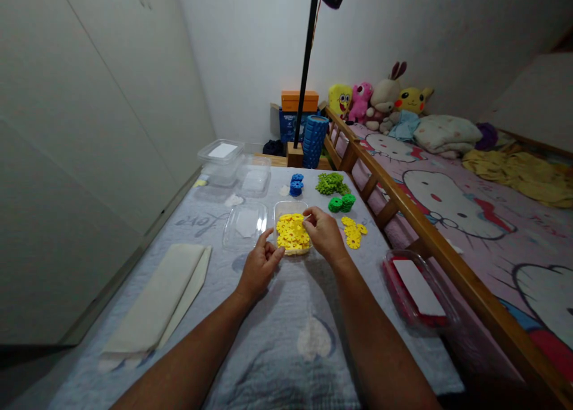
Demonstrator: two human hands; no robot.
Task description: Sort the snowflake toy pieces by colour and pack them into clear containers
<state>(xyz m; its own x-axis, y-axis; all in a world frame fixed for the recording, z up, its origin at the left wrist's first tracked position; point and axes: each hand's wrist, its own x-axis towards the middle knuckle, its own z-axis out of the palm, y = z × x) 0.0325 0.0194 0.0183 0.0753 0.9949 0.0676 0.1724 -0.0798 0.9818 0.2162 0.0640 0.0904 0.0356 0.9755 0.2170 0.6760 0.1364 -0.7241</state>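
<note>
A clear plastic tub (287, 207) holding several yellow flat pieces (292, 233) sits mid-table. My left hand (258, 265) rests at the tub's near left corner, thumb and fingers touching its edge. My right hand (323, 232) is over the tub's right side, fingertips pinched together at the rim on something I cannot make out. A small loose heap of yellow pieces (353, 231) lies just right of that hand.
Green stacked pieces (341, 203), a light-green heap (331, 184) and blue stacks (296, 184) lie beyond. Empty clear tubs and lids (246, 222) stand left and behind. A lidded red tub (414, 290) sits right, folded cloth (163, 296) left, a wooden bed rail (403, 213) alongside.
</note>
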